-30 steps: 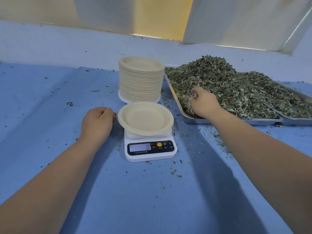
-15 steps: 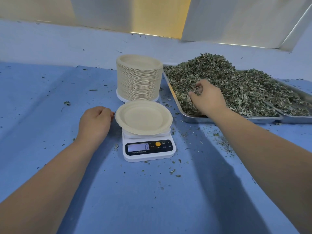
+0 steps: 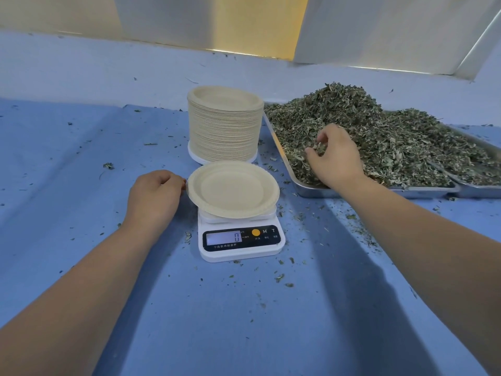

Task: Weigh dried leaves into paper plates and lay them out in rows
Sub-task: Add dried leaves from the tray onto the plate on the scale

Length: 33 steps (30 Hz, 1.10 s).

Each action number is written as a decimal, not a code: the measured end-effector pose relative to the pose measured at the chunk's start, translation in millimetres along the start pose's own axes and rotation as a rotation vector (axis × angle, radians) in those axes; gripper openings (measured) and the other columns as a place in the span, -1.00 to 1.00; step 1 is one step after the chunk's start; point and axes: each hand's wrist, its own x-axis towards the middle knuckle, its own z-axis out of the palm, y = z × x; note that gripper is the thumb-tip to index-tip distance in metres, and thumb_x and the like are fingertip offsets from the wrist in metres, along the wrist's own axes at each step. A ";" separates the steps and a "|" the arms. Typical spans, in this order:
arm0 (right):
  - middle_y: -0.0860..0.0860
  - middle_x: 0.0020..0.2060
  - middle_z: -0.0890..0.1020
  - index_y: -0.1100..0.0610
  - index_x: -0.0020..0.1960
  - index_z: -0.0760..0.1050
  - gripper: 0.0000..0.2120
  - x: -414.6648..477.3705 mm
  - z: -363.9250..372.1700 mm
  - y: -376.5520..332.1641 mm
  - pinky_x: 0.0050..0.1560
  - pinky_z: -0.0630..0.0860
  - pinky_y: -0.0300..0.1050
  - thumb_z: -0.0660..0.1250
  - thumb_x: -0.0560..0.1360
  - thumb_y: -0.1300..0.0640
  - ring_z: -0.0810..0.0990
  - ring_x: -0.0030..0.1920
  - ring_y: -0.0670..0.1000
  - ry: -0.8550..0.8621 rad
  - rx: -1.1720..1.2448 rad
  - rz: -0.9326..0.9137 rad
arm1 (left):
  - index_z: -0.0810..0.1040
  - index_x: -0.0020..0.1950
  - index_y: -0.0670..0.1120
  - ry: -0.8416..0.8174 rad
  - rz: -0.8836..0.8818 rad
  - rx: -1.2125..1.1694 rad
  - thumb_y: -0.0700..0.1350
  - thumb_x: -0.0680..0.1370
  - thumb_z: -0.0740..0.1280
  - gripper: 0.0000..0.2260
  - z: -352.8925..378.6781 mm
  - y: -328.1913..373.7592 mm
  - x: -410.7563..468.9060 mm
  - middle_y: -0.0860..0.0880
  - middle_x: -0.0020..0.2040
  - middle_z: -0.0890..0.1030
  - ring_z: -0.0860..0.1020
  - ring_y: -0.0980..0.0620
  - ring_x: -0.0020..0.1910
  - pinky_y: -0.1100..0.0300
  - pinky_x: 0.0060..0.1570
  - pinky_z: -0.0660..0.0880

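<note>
An empty paper plate (image 3: pixel 233 189) sits on a white digital scale (image 3: pixel 241 240) whose display reads 0. My left hand (image 3: pixel 156 196) rests on the table with curled fingers, its fingertips touching the plate's left rim. A tall stack of paper plates (image 3: pixel 225 126) stands just behind the scale. To the right, a metal tray (image 3: pixel 311 189) holds a heap of dried green leaves (image 3: pixel 379 131). My right hand (image 3: pixel 334 156) is in the near left part of the heap, fingers curled round a clump of leaves.
A second metal tray (image 3: pixel 477 185) with leaves adjoins the first at the far right. Leaf crumbs are scattered over the blue table cover (image 3: pixel 81 147), most thickly around the scale and in front of the trays. A wall rises behind the table.
My right hand has shifted slightly up the heap and its fingers have closed round a clump of leaves. The left hand stays by the plate's rim.
</note>
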 end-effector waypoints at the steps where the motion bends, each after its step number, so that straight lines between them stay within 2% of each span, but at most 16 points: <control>1: -0.01 -0.15 0.52 0.04 0.02 0.41 -0.81 1.6 0.2 -0.2 -0.32 0.40 -0.10 0.39 0.56 0.01 0.49 -0.32 -0.01 -0.033 0.009 0.005 | 0.66 -0.15 -0.17 0.001 0.000 0.005 -0.05 0.45 0.24 -0.75 -0.1 -0.6 0.3 -0.11 -0.11 0.69 0.61 -0.16 -0.07 0.05 -0.12 0.48; 4: 0.01 -0.34 0.54 0.09 0.07 0.47 -0.95 4.3 4.0 2.2 -0.48 0.32 -0.17 0.29 0.64 0.11 0.44 -0.47 -0.02 -0.178 -0.020 0.005 | 0.66 -0.19 -0.12 -0.006 -0.007 0.012 -0.08 0.49 0.26 -0.79 -0.3 -2.0 1.2 -0.06 -0.13 0.70 0.62 -0.16 -0.03 0.07 -0.14 0.49; 6: 0.05 -0.37 0.55 0.08 0.08 0.48 -0.95 3.9 4.3 2.3 -0.49 0.36 -0.16 0.23 0.66 0.16 0.44 -0.49 0.00 -0.162 0.001 -0.014 | 0.66 -0.19 -0.11 -0.007 -0.010 0.012 -0.09 0.49 0.26 -0.79 0.0 -2.1 1.3 -0.05 -0.14 0.69 0.59 -0.14 -0.11 0.09 -0.17 0.48; 9: 0.03 -0.41 0.57 0.02 0.04 0.48 -0.98 4.9 2.5 1.6 -0.51 0.37 -0.16 0.28 0.64 0.10 0.45 -0.52 0.00 -0.123 0.002 0.000 | 0.66 -0.21 -0.10 0.008 -0.008 0.007 -0.10 0.50 0.27 -0.80 0.3 -2.3 1.4 -0.02 -0.18 0.67 0.53 0.05 -0.22 0.14 -0.22 0.45; 12: 0.00 -0.45 0.56 -0.02 -0.03 0.50 -0.91 3.7 2.2 2.2 -0.50 0.29 -0.21 0.35 0.60 -0.01 0.42 -0.56 -0.01 -0.154 -0.064 -0.010 | 0.66 -0.19 -0.12 0.010 -0.004 0.021 -0.11 0.51 0.27 -0.80 0.7 -2.4 1.2 -0.07 -0.16 0.66 0.50 0.06 -0.23 0.13 -0.23 0.43; 15: 0.01 -0.41 0.60 -0.04 -0.05 0.50 -0.91 4.4 2.4 3.2 -0.49 0.37 -0.19 0.35 0.59 -0.03 0.46 -0.54 0.00 -0.096 -0.004 0.027 | 0.65 -0.18 -0.16 0.004 -0.003 0.016 -0.12 0.51 0.26 -0.80 0.7 -1.6 0.8 -0.14 -0.13 0.65 0.48 0.04 -0.23 0.11 -0.21 0.43; 18: 0.01 -0.28 0.62 -0.04 -0.07 0.51 -0.92 3.1 4.8 3.2 -0.45 0.43 -0.16 0.36 0.60 0.02 0.44 -0.51 -0.01 -0.150 -0.025 0.047 | 0.65 -0.19 -0.14 0.004 -0.004 0.009 -0.12 0.50 0.26 -0.80 0.5 -1.0 0.1 -0.13 -0.14 0.66 0.50 0.03 -0.22 0.09 -0.18 0.44; 21: 0.00 -0.36 0.61 -0.04 -0.06 0.50 -0.93 3.6 1.7 3.9 -0.50 0.36 -0.21 0.34 0.61 0.04 0.45 -0.52 -0.04 -0.051 0.011 0.069 | 0.65 -0.21 -0.11 0.002 -0.008 0.005 -0.11 0.49 0.26 -0.80 0.1 -0.5 -0.7 -0.12 -0.14 0.67 0.50 0.03 -0.22 0.09 -0.18 0.45; 24: -0.01 -0.35 0.61 -0.04 -0.05 0.49 -0.93 8.0 -4.6 1.4 -0.44 0.45 -0.21 0.33 0.62 0.05 0.50 -0.50 -0.05 -0.030 0.049 0.087 | 0.66 -0.21 -0.10 -0.001 -0.009 0.003 -0.11 0.48 0.25 -0.80 -0.2 0.2 -1.3 -0.14 -0.13 0.67 0.51 0.01 -0.20 0.06 -0.16 0.46; 28: -0.08 -0.30 0.56 -0.01 -0.02 0.51 -0.96 15.8 -16.6 -6.8 -0.41 0.49 -0.21 0.33 0.62 0.07 0.43 -0.53 -0.09 0.057 0.086 0.068 | 0.66 -0.21 -0.09 -0.006 -0.015 0.000 -0.11 0.48 0.25 -0.80 -0.9 1.1 -1.5 -0.12 -0.12 0.68 0.53 0.00 -0.19 0.06 -0.14 0.47; 29: -0.09 -0.29 0.56 -0.01 -0.02 0.51 -0.95 17.4 -19.9 -9.8 -0.41 0.48 -0.25 0.33 0.62 0.07 0.43 -0.53 -0.14 0.075 0.086 0.058 | 0.66 -0.21 -0.09 -0.005 -0.016 -0.002 -0.11 0.48 0.25 -0.80 -1.0 1.0 -1.6 -0.12 -0.12 0.68 0.53 0.00 -0.18 0.06 -0.14 0.47; 30: -0.12 -0.29 0.55 0.00 -0.03 0.51 -0.95 19.0 -23.2 -13.1 -0.43 0.42 -0.39 0.33 0.62 0.08 0.48 -0.52 -0.18 0.089 0.091 0.046 | 0.66 -0.20 -0.10 -0.006 -0.014 -0.003 -0.11 0.48 0.25 -0.80 -1.3 1.0 -2.0 -0.12 -0.13 0.67 0.52 0.01 -0.19 0.07 -0.14 0.47; 32: -0.20 -0.29 0.50 0.04 -0.01 0.53 -0.96 21.3 -30.0 -22.3 -0.43 0.32 -0.57 0.33 0.62 0.11 0.47 -0.41 -0.46 0.107 0.139 0.033 | 0.65 -0.20 -0.13 -0.012 -0.007 -0.007 -0.10 0.47 0.25 -0.80 -1.7 1.4 -2.7 -0.14 -0.13 0.66 0.51 0.02 -0.20 0.08 -0.16 0.46; 33: -0.21 -0.29 0.50 0.07 0.00 0.55 -0.96 22.2 -32.8 -28.5 -0.41 0.29 -0.61 0.33 0.62 0.12 0.44 -0.38 -0.52 0.114 0.171 0.026 | 0.65 -0.20 -0.13 -0.017 -0.007 -0.011 -0.10 0.46 0.25 -0.80 -1.9 1.7 -3.1 -0.15 -0.12 0.66 0.51 0.02 -0.20 0.08 -0.16 0.46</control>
